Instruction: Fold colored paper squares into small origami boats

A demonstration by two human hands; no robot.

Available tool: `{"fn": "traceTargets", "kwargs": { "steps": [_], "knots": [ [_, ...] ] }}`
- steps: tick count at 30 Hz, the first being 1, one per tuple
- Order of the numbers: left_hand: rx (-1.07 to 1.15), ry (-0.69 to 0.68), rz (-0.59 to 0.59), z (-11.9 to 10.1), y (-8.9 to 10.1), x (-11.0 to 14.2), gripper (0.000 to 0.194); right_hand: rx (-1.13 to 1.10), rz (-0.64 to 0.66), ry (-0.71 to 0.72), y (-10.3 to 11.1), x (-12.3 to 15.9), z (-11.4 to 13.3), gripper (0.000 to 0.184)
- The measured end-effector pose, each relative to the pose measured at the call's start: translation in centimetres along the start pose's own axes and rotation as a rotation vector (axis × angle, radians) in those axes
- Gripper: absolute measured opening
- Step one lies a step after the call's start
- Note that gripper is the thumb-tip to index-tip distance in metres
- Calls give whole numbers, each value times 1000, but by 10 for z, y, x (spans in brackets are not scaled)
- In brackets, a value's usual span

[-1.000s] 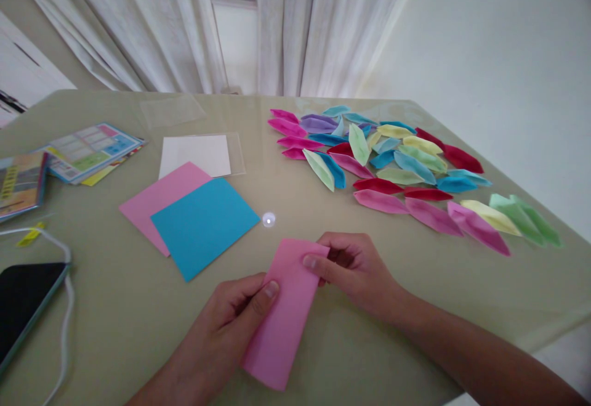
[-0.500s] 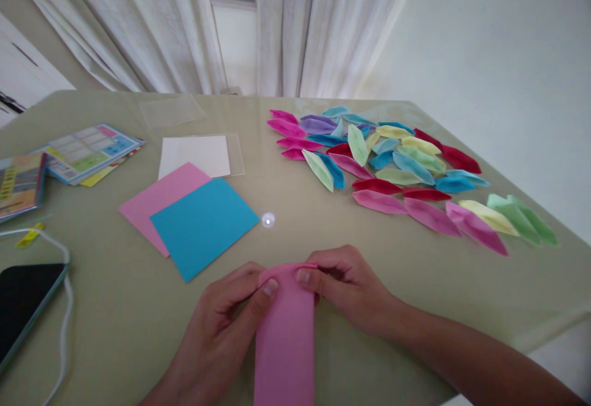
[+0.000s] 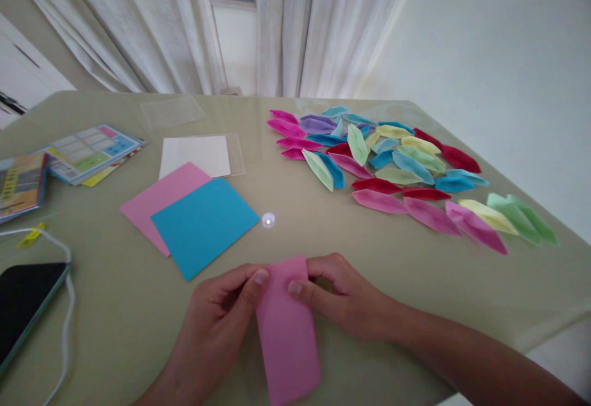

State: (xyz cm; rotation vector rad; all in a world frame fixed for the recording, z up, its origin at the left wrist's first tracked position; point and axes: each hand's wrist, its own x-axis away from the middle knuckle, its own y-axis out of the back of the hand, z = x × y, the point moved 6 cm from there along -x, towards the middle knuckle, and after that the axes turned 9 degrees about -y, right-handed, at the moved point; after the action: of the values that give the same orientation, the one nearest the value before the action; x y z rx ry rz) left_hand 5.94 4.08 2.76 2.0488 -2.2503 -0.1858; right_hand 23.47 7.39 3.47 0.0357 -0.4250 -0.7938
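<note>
A pink sheet of folded paper [image 3: 289,338] makes a long narrow strip between my hands, above the near part of the table. My left hand [image 3: 226,313] pinches its upper left edge, thumb on the front face. From the other side my right hand [image 3: 344,298] grips the upper right edge, its thumb lying on the paper and its fingers behind. Beyond my left hand, a blue square of paper [image 3: 205,227] overlaps a pink square [image 3: 157,209]. Several folded paper pieces [image 3: 383,203] in many colours lie in rows at the back right.
A white sheet in a clear sleeve [image 3: 196,154] and an empty-looking clear sleeve [image 3: 170,112] lie farther back. Printed booklets [image 3: 92,150], a phone [image 3: 28,307] and a white cable [image 3: 67,326] are at the left. A small round clear disc [image 3: 268,220] sits mid-table.
The pink strip has swung from leaning right to leaning slightly left. My right hand has come down and left with it; its upper end curved toward me, then straightened.
</note>
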Motion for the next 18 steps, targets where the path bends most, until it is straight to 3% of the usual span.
{"fn": "traceTargets", "kwargs": {
  "steps": [2, 6, 12, 15, 18],
  "knots": [
    [9, 5, -30, 1, 3, -1, 36, -21, 16, -26, 0, -1, -2, 52],
    [44, 25, 54, 4, 2, -3, 27, 89, 55, -32, 2, 1, 0, 53],
    [-31, -74, 187, -4, -14, 3, 18, 299, 133, 116, -10, 6, 6, 48],
    [-37, -56, 45, -3, -4, 2, 27, 276, 147, 100, -7, 4, 6, 50],
    [-28, 30, -232, 5, 27, -3, 28, 260, 125, 74, 7, 0, 7, 52]
  ]
}}
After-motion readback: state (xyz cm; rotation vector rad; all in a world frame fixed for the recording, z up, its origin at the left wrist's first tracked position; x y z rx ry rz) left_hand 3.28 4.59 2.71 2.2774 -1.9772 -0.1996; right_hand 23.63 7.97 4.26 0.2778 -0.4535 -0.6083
